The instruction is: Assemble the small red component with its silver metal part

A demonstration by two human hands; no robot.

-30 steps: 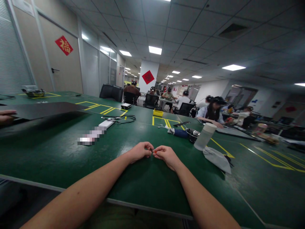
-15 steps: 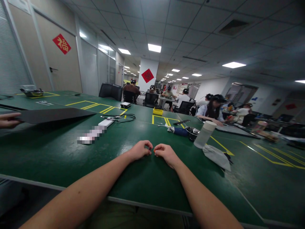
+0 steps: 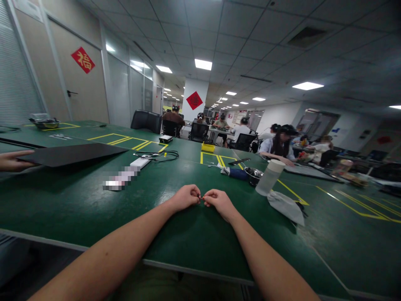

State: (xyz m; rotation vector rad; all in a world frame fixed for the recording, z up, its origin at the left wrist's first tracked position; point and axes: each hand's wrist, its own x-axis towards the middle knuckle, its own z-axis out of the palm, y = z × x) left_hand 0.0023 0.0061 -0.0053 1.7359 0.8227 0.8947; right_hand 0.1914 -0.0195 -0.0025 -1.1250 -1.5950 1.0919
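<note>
Above the green table (image 3: 175, 167), my left hand (image 3: 187, 197) pinches a small dark piece (image 3: 199, 196) between thumb and fingertips. My right hand (image 3: 218, 203) is also closed in a pinch, on a tiny orange-red piece (image 3: 203, 198) mostly covered by the fingers. Both sets of fingertips almost meet, and the two small pieces seem to touch between them. Their exact kind is too small to make out.
At left another person's hand (image 3: 15, 161) holds a dark flat panel (image 3: 72, 153). A power strip (image 3: 140, 162) with black cables lies beyond my left hand. Right are a metal bowl (image 3: 253, 175), a frosted bottle (image 3: 270, 177) and a grey pouch (image 3: 286, 207). A yellow box (image 3: 207, 147) sits farther back.
My fingertips have drawn closer, bringing the dark piece and the orange-red piece together. The other person's hand reaches slightly farther in along the panel.
</note>
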